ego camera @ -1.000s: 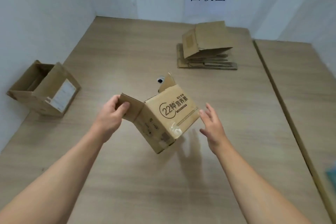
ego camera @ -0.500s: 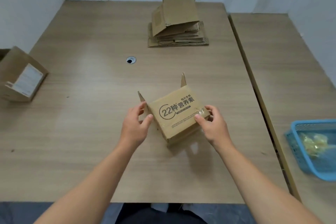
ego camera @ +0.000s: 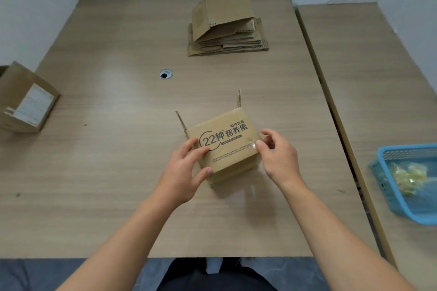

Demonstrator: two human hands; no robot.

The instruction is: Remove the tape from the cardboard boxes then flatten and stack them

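A small printed cardboard box [ego camera: 227, 142] stands on the wooden table [ego camera: 118, 172] in front of me, its printed side up and two flaps sticking up at the far side. My left hand [ego camera: 186, 170] grips its near left corner, fingers on top and thumb on the side. At the right edge, my right hand [ego camera: 276, 158] pinches a strip of clear tape [ego camera: 253, 144]. A stack of flattened boxes [ego camera: 227, 38] lies at the far middle of the table. Another open box [ego camera: 26, 99] with a white label lies at the left edge.
A blue plastic basket [ego camera: 387, 156] with crumpled tape in it sits on the adjoining table to the right. There is a round cable hole [ego camera: 166, 74] in the tabletop beyond the box. White walls close off the far side and the left.
The box came down from mid-air onto the table and now lies flatter, printed side up. My right hand went from open beside it to pinching the tape at its right edge.
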